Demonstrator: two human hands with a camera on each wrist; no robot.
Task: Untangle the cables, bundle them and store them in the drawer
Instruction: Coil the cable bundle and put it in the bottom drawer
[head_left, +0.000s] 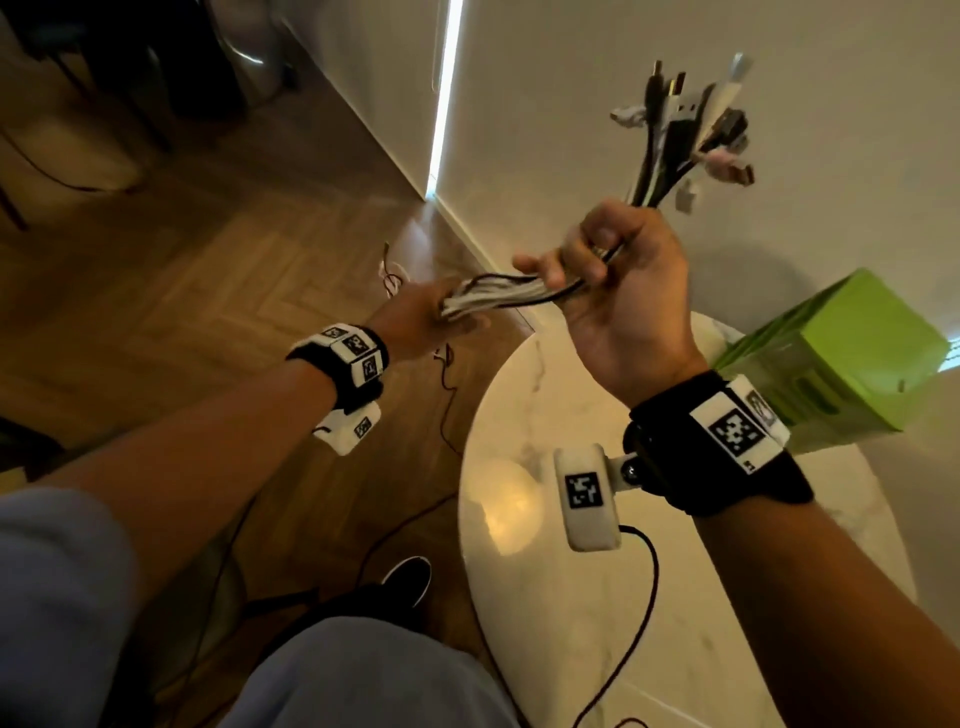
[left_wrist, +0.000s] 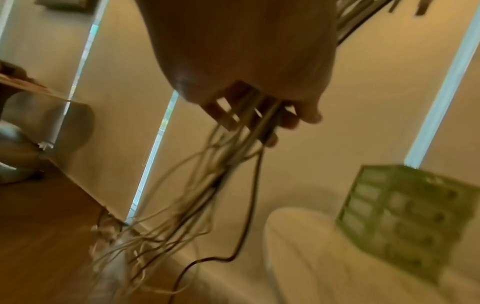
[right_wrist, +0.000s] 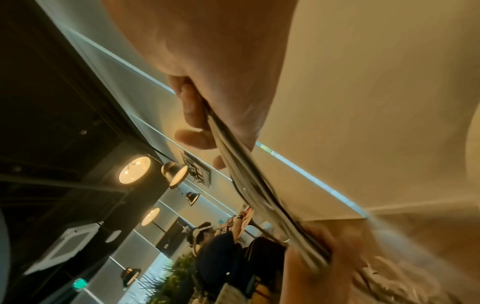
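A bundle of white and black cables (head_left: 506, 293) stretches between my two hands above the floor. My right hand (head_left: 602, 270) grips it near one end, fingers curled round, and the plug ends (head_left: 685, 130) fan upward past the fist. My left hand (head_left: 436, 317) holds the bundle lower down to the left. In the left wrist view the loose cables (left_wrist: 197, 185) hang from my left hand (left_wrist: 259, 115) down to the floor. In the right wrist view my right hand (right_wrist: 202, 123) clamps the cables (right_wrist: 254, 185), which run to the other hand. A green drawer unit (head_left: 841, 358) stands on the table.
The round white marble table (head_left: 545, 519) is at the right, with the green drawer unit (left_wrist: 400, 216) at its far edge by the wall. Cable tails lie on the wooden floor (head_left: 208, 270). My shoe (head_left: 408, 579) and a thin black wire are beside the table.
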